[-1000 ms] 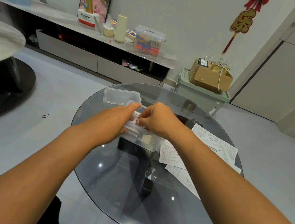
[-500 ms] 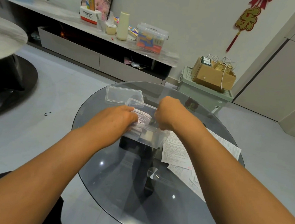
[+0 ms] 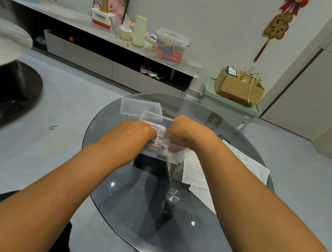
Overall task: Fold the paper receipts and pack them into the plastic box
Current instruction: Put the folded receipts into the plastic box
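Head view: both hands are now reaching down into the plastic box on the glass table. The left hand is pinching the folded receipts inside it; the right hand, raised half a second ago, is curling over the box's right side, its grip unclear. Loose receipts are lying to the right.

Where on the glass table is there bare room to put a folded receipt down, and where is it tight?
Free: the near half of the glass table, between the forearms and the rim, and the left edge beside the left hand. Crowded: the far middle, where the plastic box, its lid and both hands sit, and the right side under loose receipts by the right hand.
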Demonstrator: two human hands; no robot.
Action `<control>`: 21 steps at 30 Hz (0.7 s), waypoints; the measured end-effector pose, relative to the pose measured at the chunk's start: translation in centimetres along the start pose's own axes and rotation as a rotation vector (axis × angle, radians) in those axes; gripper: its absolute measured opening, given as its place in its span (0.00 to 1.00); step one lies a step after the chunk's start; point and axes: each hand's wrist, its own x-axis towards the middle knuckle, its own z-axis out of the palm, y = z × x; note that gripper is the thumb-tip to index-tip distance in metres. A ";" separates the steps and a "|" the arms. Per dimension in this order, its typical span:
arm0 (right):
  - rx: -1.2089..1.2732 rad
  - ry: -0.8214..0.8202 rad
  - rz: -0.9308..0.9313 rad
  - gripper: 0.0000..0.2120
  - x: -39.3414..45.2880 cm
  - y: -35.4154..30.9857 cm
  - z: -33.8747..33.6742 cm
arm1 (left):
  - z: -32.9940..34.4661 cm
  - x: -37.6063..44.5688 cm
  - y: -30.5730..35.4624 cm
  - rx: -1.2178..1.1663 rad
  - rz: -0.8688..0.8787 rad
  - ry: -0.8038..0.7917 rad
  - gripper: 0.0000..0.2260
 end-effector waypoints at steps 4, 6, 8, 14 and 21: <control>0.485 -0.054 0.055 0.12 0.6 -0.1 0.1 | -0.4 -0.1 0.5 0.031 -0.006 0.006 0.04; 0.485 -0.017 0.032 0.12 0.9 0.1 0.5 | -0.6 -0.2 0.8 0.050 -0.033 0.002 0.04; 0.418 0.086 -0.022 0.12 0.9 0.7 0.5 | -0.6 -0.2 0.9 0.071 -0.077 0.006 0.06; 0.553 0.394 -0.126 0.13 -2.3 6.5 -1.2 | -0.6 -0.1 0.4 0.124 -0.183 0.100 0.13; 0.454 0.224 0.183 0.18 -4.2 15.4 4.0 | 0.7 0.2 4.3 -0.080 0.162 0.257 0.25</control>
